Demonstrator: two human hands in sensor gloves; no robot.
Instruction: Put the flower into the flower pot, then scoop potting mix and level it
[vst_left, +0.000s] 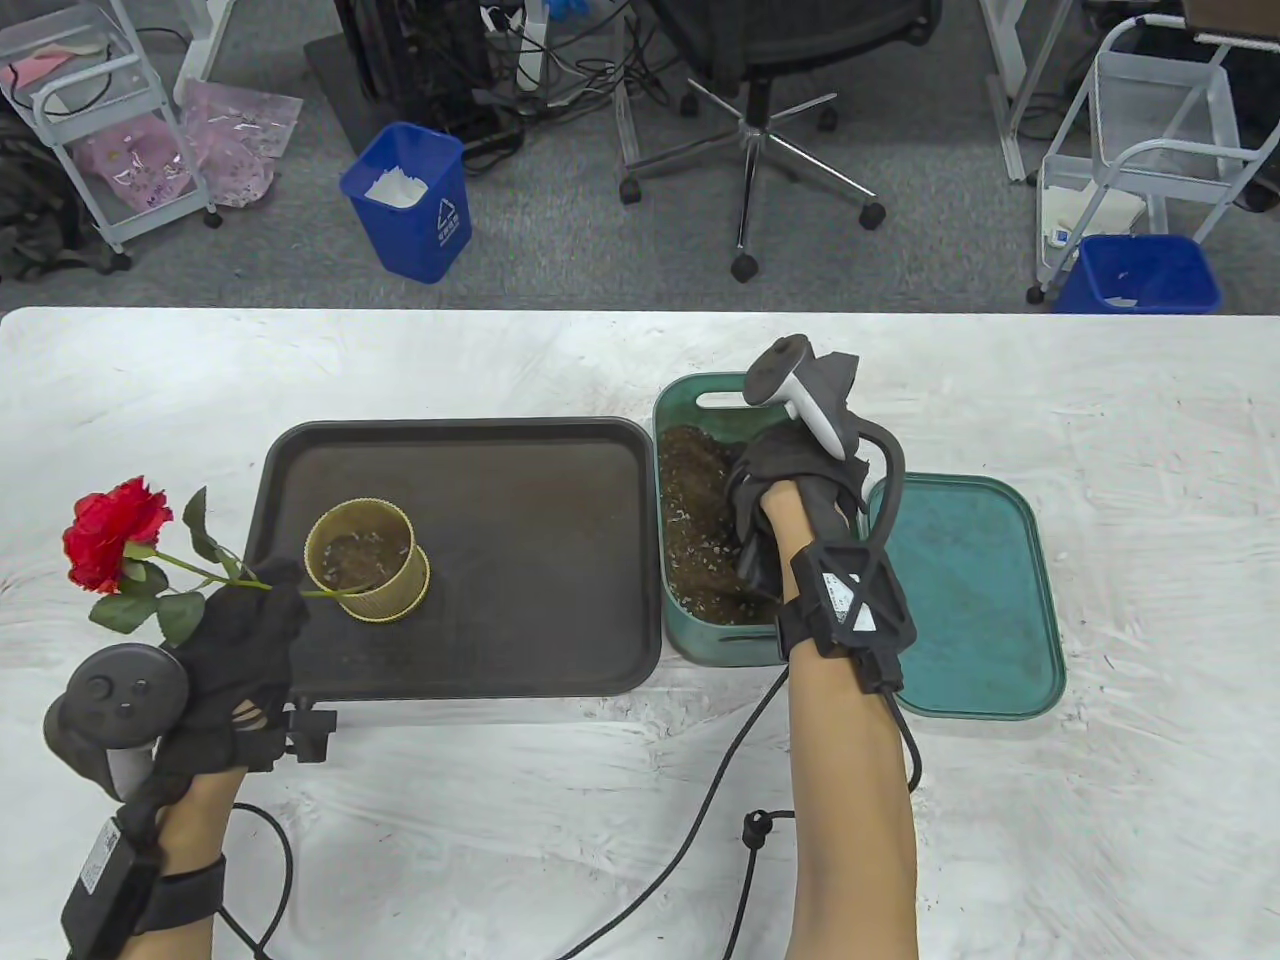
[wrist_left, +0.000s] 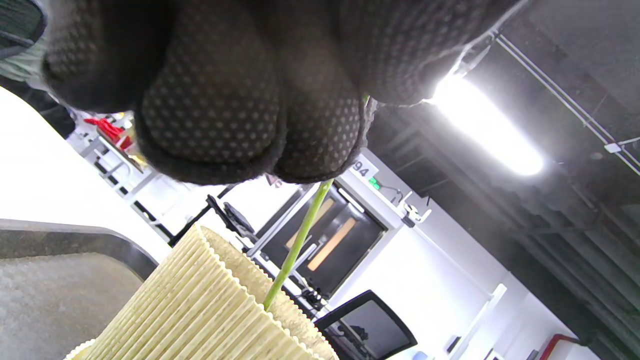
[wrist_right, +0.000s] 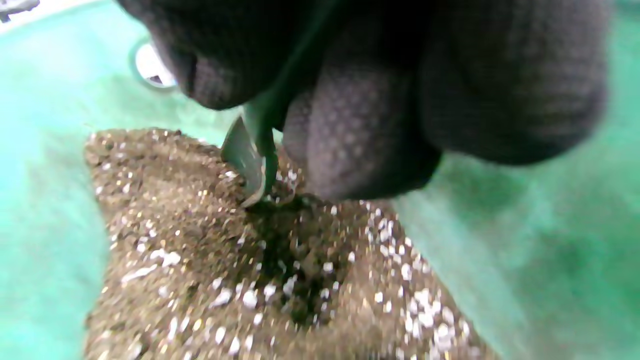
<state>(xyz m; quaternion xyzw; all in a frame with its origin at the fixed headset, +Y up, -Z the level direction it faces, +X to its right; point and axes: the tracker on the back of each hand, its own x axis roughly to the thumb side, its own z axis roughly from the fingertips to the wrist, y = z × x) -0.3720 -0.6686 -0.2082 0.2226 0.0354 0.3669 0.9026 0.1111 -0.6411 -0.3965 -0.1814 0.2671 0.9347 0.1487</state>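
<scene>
The left hand pinches the flower stem, its end inside the flower pot on the tray, while the right hand grips a scoop dug into the potting mix.

- "94" stands on a small white label on the wall seen in the left wrist view.
- A white recycling sign marks the blue bin; the text beneath is too small to read.

flower: red bloom, green leaves
flower pot: pale yellow, ribbed
tray: dark brown
potting mix: brown, white flecks
tub: teal
lid: teal
table: white
</scene>
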